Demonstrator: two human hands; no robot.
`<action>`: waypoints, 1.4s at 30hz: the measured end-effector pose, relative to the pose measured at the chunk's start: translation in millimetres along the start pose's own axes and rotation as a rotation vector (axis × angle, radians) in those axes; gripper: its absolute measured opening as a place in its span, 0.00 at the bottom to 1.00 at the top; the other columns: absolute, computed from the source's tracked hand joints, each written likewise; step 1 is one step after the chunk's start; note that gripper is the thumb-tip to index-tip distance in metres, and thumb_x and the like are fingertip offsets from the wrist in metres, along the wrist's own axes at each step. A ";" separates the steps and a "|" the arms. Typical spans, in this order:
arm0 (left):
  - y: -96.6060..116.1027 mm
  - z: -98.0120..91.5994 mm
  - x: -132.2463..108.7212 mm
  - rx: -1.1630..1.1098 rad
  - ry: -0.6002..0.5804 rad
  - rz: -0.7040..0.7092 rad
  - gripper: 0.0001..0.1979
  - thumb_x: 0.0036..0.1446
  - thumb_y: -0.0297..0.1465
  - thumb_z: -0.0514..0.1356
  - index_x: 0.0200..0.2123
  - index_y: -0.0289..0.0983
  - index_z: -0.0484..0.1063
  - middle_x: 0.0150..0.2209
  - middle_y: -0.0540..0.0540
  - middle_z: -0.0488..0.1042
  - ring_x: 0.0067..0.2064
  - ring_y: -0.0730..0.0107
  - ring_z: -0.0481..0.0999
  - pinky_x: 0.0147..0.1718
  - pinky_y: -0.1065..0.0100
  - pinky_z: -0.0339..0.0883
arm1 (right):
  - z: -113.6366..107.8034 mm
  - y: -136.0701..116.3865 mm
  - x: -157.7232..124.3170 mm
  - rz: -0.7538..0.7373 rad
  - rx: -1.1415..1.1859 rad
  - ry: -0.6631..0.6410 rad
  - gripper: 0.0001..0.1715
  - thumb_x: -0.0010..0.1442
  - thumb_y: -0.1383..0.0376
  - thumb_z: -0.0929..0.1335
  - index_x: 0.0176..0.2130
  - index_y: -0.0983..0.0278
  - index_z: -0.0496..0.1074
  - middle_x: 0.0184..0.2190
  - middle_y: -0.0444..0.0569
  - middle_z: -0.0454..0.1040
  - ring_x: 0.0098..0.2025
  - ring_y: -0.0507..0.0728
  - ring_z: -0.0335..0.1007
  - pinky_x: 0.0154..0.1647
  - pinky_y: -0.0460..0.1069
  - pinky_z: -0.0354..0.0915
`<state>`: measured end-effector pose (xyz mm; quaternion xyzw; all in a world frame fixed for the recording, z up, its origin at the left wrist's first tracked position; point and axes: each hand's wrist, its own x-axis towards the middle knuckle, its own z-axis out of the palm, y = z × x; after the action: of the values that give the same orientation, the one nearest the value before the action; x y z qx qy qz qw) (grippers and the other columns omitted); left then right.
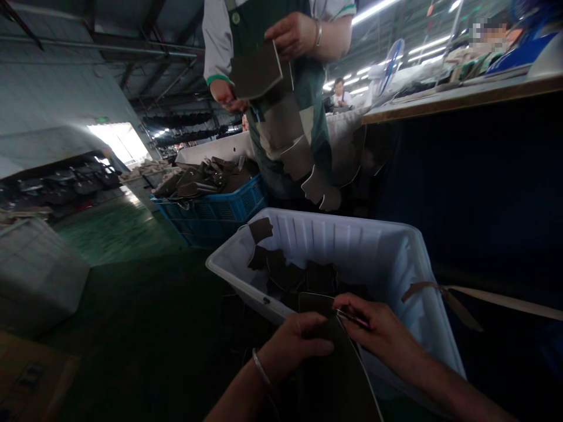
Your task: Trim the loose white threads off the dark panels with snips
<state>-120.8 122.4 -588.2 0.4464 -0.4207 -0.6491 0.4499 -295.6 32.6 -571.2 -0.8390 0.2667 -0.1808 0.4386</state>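
Observation:
My left hand is closed on a dark flat leather piece, thumb lying across its face. My right hand pinches the same piece at its upper edge, and a thin pink-tipped tool shows between the fingers. Both hands hover over the near rim of a white plastic bin that holds several dark cut pieces. Across the bin a person in a green apron stands holding a chain of similar dark pieces that hangs down toward the bin.
A blue crate full of dark pieces stands behind the bin at left. A white container sits on the green floor at far left. A workbench edge runs along the upper right. A tan strap crosses the bin's right corner.

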 end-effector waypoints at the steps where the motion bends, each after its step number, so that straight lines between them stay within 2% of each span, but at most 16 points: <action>1: 1.3 0.4 -0.5 -0.005 0.014 0.004 0.16 0.44 0.33 0.66 0.38 0.33 0.75 0.34 0.47 0.72 0.35 0.70 0.69 0.39 0.67 0.61 | 0.2 1.0 0.5 -0.002 0.013 -0.007 0.08 0.61 0.64 0.62 0.39 0.63 0.68 0.29 0.43 0.68 0.31 0.51 0.63 0.30 0.45 0.57; 5: 1.5 0.9 -1.0 -0.001 0.047 -0.004 0.18 0.42 0.33 0.67 0.38 0.32 0.74 0.33 0.47 0.72 0.34 0.71 0.69 0.36 0.68 0.61 | 2.2 1.1 -0.1 -0.001 0.065 -0.023 0.10 0.62 0.64 0.61 0.41 0.63 0.69 0.32 0.44 0.70 0.34 0.52 0.65 0.32 0.45 0.60; 9: 0.6 0.9 -2.2 -0.077 0.067 -0.035 0.14 0.42 0.32 0.67 0.33 0.32 0.71 0.29 0.49 0.71 0.30 0.75 0.68 0.31 0.71 0.59 | 3.8 -0.1 -0.8 -0.019 0.081 -0.030 0.10 0.63 0.65 0.60 0.42 0.63 0.69 0.34 0.44 0.71 0.35 0.51 0.65 0.34 0.46 0.59; 13: 4.2 -1.3 -2.2 -0.243 0.084 -0.039 0.13 0.43 0.31 0.67 0.31 0.32 0.69 0.27 0.49 0.71 0.27 0.76 0.69 0.30 0.72 0.61 | 6.2 -1.6 6.1 -0.021 0.087 0.006 0.08 0.64 0.63 0.61 0.41 0.62 0.68 0.29 0.42 0.67 0.31 0.50 0.62 0.30 0.45 0.56; 18: 10.0 -11.4 -0.4 -0.419 0.237 0.037 0.11 0.47 0.30 0.65 0.31 0.33 0.67 0.28 0.49 0.72 0.27 0.76 0.70 0.29 0.74 0.63 | 8.1 -8.4 15.2 0.002 0.157 0.103 0.13 0.64 0.57 0.61 0.47 0.61 0.63 0.24 0.39 0.60 0.26 0.49 0.56 0.26 0.44 0.53; 21: 14.9 -15.5 -1.6 -0.442 0.261 0.076 0.11 0.47 0.30 0.65 0.31 0.34 0.66 0.29 0.49 0.72 0.28 0.76 0.71 0.29 0.74 0.64 | 12.2 -14.7 11.2 0.003 0.129 0.026 0.13 0.61 0.58 0.65 0.43 0.62 0.65 0.29 0.41 0.66 0.30 0.50 0.62 0.30 0.45 0.57; 24: 19.1 -19.1 -5.7 -0.459 0.255 0.101 0.11 0.47 0.30 0.65 0.30 0.35 0.65 0.28 0.50 0.72 0.26 0.77 0.70 0.27 0.75 0.63 | 22.6 -15.6 3.3 0.075 0.072 0.006 0.16 0.55 0.64 0.69 0.44 0.63 0.65 0.37 0.44 0.72 0.38 0.53 0.68 0.36 0.46 0.61; 26: 20.4 -26.2 -9.6 -0.455 0.258 0.125 0.11 0.47 0.30 0.66 0.30 0.35 0.64 0.25 0.52 0.70 0.24 0.79 0.69 0.24 0.76 0.62 | 31.1 -11.4 -1.4 0.156 -0.002 0.036 0.21 0.51 0.68 0.69 0.45 0.64 0.66 0.39 0.46 0.73 0.39 0.54 0.69 0.38 0.47 0.61; 27: 20.7 -32.0 -11.5 -0.446 0.265 0.139 0.12 0.47 0.31 0.66 0.30 0.36 0.65 0.23 0.53 0.69 0.22 0.79 0.68 0.23 0.76 0.61 | 35.0 -8.3 -3.2 0.194 -0.058 0.027 0.19 0.50 0.69 0.69 0.44 0.65 0.68 0.38 0.47 0.73 0.39 0.55 0.70 0.37 0.46 0.61; 30: 21.6 -56.1 -15.6 -0.398 0.311 0.234 0.13 0.47 0.34 0.65 0.30 0.38 0.64 0.19 0.54 0.66 0.19 0.79 0.64 0.20 0.75 0.58 | 43.3 0.6 -6.7 0.240 -0.245 -0.053 0.06 0.52 0.69 0.66 0.33 0.65 0.72 0.30 0.47 0.74 0.32 0.54 0.70 0.29 0.46 0.57; 32: 23.7 -72.5 -18.5 -0.369 0.341 0.294 0.13 0.49 0.40 0.62 0.28 0.39 0.63 0.15 0.55 0.61 0.15 0.78 0.60 0.16 0.74 0.53 | 44.3 3.1 -6.4 0.224 -0.331 -0.074 0.08 0.55 0.68 0.63 0.28 0.65 0.71 0.24 0.47 0.72 0.28 0.54 0.69 0.27 0.46 0.53; 34: 28.0 -83.7 -24.5 -0.355 0.361 0.320 0.14 0.52 0.44 0.58 0.26 0.40 0.61 0.12 0.57 0.56 0.12 0.79 0.54 0.14 0.73 0.47 | 40.3 1.0 -3.5 0.200 -0.368 -0.055 0.10 0.58 0.68 0.62 0.28 0.65 0.70 0.23 0.46 0.70 0.26 0.53 0.66 0.26 0.47 0.50; 36: 33.8 -87.3 -35.8 -0.313 0.389 0.308 0.15 0.51 0.43 0.59 0.24 0.39 0.61 0.13 0.56 0.57 0.13 0.79 0.55 0.14 0.74 0.48 | 30.9 -6.1 1.9 0.151 -0.382 -0.031 0.11 0.61 0.67 0.60 0.29 0.65 0.68 0.22 0.45 0.67 0.25 0.51 0.64 0.26 0.46 0.50; 39: 43.2 -81.3 -57.7 -0.212 0.485 0.235 0.11 0.49 0.36 0.62 0.26 0.36 0.65 0.20 0.53 0.66 0.21 0.78 0.65 0.21 0.74 0.56 | 10.2 -26.1 13.4 0.054 -0.357 0.021 0.14 0.64 0.64 0.60 0.28 0.65 0.66 0.20 0.43 0.64 0.23 0.49 0.60 0.25 0.45 0.50; 42: 54.8 -68.9 -71.9 0.012 0.646 0.159 0.09 0.49 0.34 0.63 0.31 0.35 0.69 0.26 0.52 0.70 0.27 0.77 0.68 0.27 0.74 0.60 | -8.5 -54.6 28.2 -0.023 -0.321 0.092 0.14 0.64 0.63 0.60 0.29 0.64 0.67 0.21 0.43 0.65 0.24 0.49 0.60 0.24 0.45 0.51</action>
<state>-29.2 168.3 -538.8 0.5977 -0.2934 -0.4343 0.6067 -262.1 35.9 -519.0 -0.8919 0.3024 -0.1793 0.2843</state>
